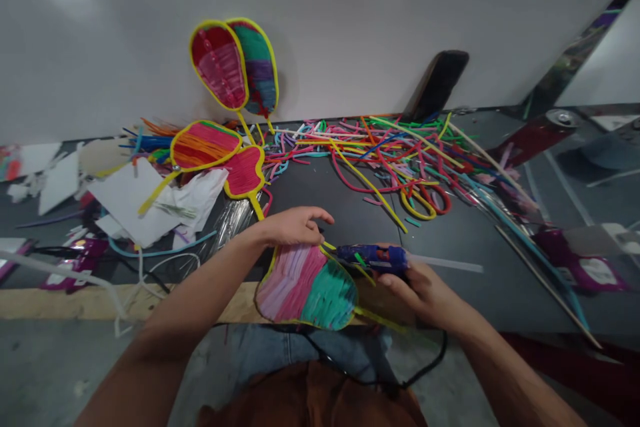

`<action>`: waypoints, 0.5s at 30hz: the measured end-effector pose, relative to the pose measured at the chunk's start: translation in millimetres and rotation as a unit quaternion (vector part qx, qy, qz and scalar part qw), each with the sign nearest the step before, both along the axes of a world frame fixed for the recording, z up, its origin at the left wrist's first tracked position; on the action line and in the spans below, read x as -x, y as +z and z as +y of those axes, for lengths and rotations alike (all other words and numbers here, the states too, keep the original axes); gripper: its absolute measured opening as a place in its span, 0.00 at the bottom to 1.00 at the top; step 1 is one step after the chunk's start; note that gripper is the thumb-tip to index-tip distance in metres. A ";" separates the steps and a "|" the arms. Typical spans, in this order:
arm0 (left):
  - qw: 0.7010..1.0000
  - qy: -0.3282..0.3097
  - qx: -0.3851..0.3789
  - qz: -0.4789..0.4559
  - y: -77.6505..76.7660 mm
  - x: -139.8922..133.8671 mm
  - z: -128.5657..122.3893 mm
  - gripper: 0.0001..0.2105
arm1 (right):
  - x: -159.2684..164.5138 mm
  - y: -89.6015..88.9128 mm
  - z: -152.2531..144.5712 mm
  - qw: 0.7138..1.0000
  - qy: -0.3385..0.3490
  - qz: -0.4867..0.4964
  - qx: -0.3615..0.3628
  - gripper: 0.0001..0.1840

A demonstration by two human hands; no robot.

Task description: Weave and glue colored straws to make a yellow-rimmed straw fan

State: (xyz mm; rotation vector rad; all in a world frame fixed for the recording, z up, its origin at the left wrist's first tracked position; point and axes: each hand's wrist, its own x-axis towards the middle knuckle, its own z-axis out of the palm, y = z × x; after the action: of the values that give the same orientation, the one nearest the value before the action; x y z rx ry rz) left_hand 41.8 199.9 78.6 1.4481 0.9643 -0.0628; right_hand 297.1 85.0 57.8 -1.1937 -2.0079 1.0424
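A paddle-shaped fan [305, 287] with lilac, pink and green stripes and a yellow edging lies in front of me at the table's near edge. Its yellow handle points to the right. My left hand [297, 225] is at the fan's upper edge, fingers bent and seemingly pinching the end of a thin yellow strip [367, 275]. A blue hot glue gun [380, 258] is gripped in my right hand [425, 285]. Its nozzle points left, close to my left fingertips and the fan's edge. The strip passes partly behind the gun.
Finished-looking fans [220, 67] lean against the white wall, and others [206, 145] lie below them. Loose colourful strips [370, 147] cover the table's back, near scissors [425, 203]. A phone [440, 83] leans on the wall by a can [543, 133]. Paper scraps [140, 200] lie left; a black cord [425, 370] hangs below.
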 end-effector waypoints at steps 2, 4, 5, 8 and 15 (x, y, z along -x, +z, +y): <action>1.000 0.002 0.001 0.005 1.4 -0.4 -0.3 0.26 | 2.7 -4.3 1.7 1.000 0.005 -0.006 0.003 0.18; 1.000 0.004 0.002 0.008 3.0 -0.7 -0.5 0.25 | 3.6 -9.1 2.0 1.000 0.006 -0.010 0.000 0.18; 1.000 0.005 0.002 0.009 3.8 -0.8 -0.6 0.25 | 3.8 -11.3 1.9 1.000 0.006 -0.011 -0.003 0.18; 1.000 0.007 0.001 0.011 5.4 -1.2 -1.1 0.25 | 4.0 -14.8 1.5 1.000 0.006 -0.010 -0.015 0.18; 1.000 0.011 -0.001 0.008 5.1 -2.2 -2.3 0.26 | 4.4 -14.4 0.0 1.000 0.002 -0.008 0.007 0.19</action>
State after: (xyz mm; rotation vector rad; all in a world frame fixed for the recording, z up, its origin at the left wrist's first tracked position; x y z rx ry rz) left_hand 44.0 197.7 83.7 1.4404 0.9939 -0.0573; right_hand 292.7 85.0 43.3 -1.2089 -2.0196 1.0528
